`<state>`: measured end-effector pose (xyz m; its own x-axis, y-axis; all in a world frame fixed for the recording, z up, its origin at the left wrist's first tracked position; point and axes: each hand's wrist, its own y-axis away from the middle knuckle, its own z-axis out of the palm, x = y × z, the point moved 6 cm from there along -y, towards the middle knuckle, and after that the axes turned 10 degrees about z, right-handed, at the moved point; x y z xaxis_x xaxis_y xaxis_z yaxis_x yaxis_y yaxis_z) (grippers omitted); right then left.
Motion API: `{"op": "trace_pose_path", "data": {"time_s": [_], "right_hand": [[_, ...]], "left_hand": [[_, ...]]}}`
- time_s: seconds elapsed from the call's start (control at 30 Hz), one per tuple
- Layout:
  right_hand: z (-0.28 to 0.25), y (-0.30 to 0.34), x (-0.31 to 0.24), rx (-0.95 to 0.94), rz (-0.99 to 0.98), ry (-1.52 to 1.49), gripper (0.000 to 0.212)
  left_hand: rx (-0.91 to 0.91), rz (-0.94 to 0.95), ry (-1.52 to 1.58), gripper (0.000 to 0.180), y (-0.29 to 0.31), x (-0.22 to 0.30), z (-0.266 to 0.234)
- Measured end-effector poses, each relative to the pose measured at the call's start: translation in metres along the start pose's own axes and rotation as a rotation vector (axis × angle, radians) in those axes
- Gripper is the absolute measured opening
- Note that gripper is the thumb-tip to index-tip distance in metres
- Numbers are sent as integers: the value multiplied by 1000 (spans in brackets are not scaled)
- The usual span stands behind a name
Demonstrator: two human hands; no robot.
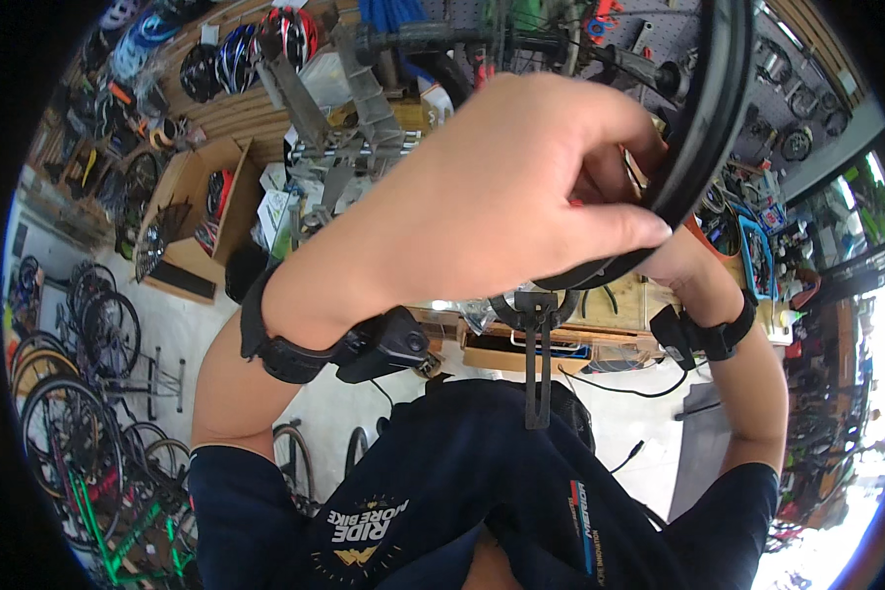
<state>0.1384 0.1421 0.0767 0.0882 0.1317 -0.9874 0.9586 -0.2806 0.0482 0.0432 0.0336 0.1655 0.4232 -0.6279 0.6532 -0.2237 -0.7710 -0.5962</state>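
A black bicycle wheel rim [723, 93] curves down the right side of the head view, close to the camera. My left hand [551, 172] reaches across the middle and is closed on the rim, thumb pressed on its near face and fingers curled beyond it. Behind the rim's lower part is my right hand [683, 264]; only its back and wrist show, and its fingers are hidden. A dark slotted metal bracket [535, 334] hangs below the rim, in front of my shirt. Beyond my left hand is a grey metal stand arm [369, 93].
A wooden workbench [615, 303] with tools and an open drawer [501, 356] lies under my hands. A cardboard box [192, 221] stands left, with bicycles [98, 315] below it. Helmets [236, 59] hang on the back wall, and a blue tray [755, 258] sits at right.
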Motion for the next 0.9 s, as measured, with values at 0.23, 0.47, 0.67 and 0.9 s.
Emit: {"op": "trace_pose_path", "data": {"time_s": [0.23,0.47,0.67,0.9], "right_hand": [[9,-2,19,-46,-33,36,34],[2,15,50,465,33,444,14],[3,2,44,344,81,308,12],[-58,12,69,586,75,177,8]], "left_hand": [[31,17,-3,20,27,-16,9],[-96,-60,272,26,44,-48,9],[207,-389,279,33,66,-138,-10],[162,-541,217,83,76,-185,25]]}}
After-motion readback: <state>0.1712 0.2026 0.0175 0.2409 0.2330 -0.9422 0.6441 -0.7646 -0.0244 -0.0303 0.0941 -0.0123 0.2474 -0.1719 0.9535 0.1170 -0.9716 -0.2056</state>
